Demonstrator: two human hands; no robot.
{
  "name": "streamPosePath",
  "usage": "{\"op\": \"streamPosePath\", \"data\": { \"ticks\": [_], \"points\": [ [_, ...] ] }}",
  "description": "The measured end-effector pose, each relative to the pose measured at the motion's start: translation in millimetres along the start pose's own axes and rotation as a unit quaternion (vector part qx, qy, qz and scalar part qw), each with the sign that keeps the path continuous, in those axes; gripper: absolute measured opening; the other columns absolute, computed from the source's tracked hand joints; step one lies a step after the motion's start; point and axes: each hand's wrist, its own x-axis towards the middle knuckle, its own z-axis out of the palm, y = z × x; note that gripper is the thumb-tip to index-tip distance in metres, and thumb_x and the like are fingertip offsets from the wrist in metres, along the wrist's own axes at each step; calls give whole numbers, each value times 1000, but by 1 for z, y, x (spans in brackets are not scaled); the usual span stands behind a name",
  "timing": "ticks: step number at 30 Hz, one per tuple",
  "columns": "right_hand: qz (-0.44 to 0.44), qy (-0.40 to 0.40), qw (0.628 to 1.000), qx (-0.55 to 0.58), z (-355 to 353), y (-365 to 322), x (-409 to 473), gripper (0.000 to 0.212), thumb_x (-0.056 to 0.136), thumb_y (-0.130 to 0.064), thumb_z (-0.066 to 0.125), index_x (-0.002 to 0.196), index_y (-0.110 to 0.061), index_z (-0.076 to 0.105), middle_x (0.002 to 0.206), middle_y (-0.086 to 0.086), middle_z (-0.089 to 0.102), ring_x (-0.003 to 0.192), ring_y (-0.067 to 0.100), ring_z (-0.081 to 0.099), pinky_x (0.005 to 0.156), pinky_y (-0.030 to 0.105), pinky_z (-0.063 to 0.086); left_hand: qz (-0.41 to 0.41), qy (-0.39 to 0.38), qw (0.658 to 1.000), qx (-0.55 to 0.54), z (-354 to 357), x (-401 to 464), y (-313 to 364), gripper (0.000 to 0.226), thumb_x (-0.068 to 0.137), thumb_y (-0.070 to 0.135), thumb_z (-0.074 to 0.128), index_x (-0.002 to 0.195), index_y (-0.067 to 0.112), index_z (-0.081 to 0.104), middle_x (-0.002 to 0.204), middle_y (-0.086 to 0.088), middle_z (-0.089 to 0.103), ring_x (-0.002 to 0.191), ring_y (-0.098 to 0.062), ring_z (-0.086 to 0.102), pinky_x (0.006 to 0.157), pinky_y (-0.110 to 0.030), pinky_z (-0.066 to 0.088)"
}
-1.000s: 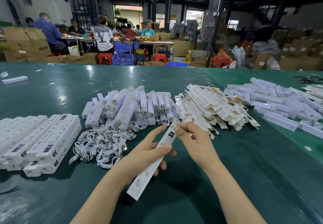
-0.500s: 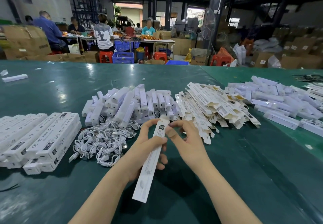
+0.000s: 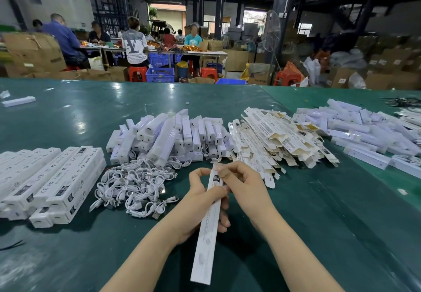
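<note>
- Head view: a long white box (image 3: 206,241) is held in the air just above the green table (image 3: 330,234), close to the person. It is tilted, with its near end low and its far end pointing towards the piles.
- The left hand (image 3: 200,203) grips the box around its upper middle. The fingers are curled underneath, the thumb lies across the top face, and the forefinger arches up towards the far end.
- The right hand (image 3: 246,184) pinches the far end of the box, with curled fingers and the thumb closed on the end flap.
- A tangle of white cables (image 3: 134,184) lies on the table just left of the hands.
- Behind the cables sits a heap of white sticks (image 3: 168,136).
- A pile of flat cartons (image 3: 273,136) lies beyond the right hand, beside the sticks.
- Closed boxes (image 3: 52,177) are lined up side by side at the left edge.
- Another heap of white boxes (image 3: 364,132) lies at the far right.
</note>
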Motion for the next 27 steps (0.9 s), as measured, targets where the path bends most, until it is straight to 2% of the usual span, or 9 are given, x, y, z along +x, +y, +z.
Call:
{"op": "streamPosePath", "data": {
  "ticks": [2,4,6,9,11,15,19,24,27],
  "points": [
    [-9,14,999,28,0,-2,-1,1,91,-19,67,91,-20,66,69,-10,66,52,7,56,49,22,48,5,12,1000,6,1,1,0,65,79,30,66,124,45,23,73,-8,65,48,-27,59,46,-30,50],
    [-9,17,998,52,0,-4,-1,16,90,-17,68,101,-26,61,74,-8,67,52,10,56,44,25,46,13,15,1000,13,2,1,0,78,78,31,66,131,54,14,76,-8,67,49,-27,59,46,-30,50],
    [4,11,998,67,0,-5,0,26,91,-16,65,111,-31,59,71,-4,65,53,12,56,44,26,45,20,18,999,20,1,-1,1,85,79,31,67,137,55,10,79,-8,67,50,-27,59,47,-31,50],
    [25,-10,995,98,0,-7,0,11,90,-24,66,99,-24,71,71,4,65,47,15,50,44,26,43,28,15,999,31,0,-2,2,81,91,26,67,141,52,9,80,-8,67,52,-26,60,48,-31,51],
    [43,-3,993,110,0,-6,1,13,90,-22,66,100,-17,73,71,7,64,48,16,50,43,26,42,28,8,999,43,0,-2,2,78,94,24,65,143,50,10,81,-7,67,53,-26,61,49,-31,51],
    [89,-5,988,123,-3,-5,2,20,93,-14,56,91,-19,75,69,13,62,53,18,51,42,26,39,24,-13,997,70,1,-3,3,79,84,33,68,141,50,15,80,-4,68,56,-25,62,52,-31,52],
    [116,-12,988,103,-4,-5,2,23,93,-12,47,94,-11,70,66,10,64,55,19,53,43,27,39,20,-27,996,80,0,-3,0,77,83,34,68,140,50,19,78,-1,67,56,-23,61,53,-31,52],
    [74,-17,997,35,1,-7,-1,36,97,-15,39,84,-21,73,75,6,68,52,11,53,47,25,43,15,9,997,81,-2,0,-3,76,78,38,70,137,54,23,81,-2,67,57,-20,60,52,-31,51],
    [61,-11,998,23,4,-7,-1,40,97,-15,44,74,-30,73,77,4,69,49,9,52,45,22,43,16,12,997,77,-3,1,-4,74,79,37,70,135,55,25,81,-3,67,56,-19,59,52,-31,51]
  ]
}}
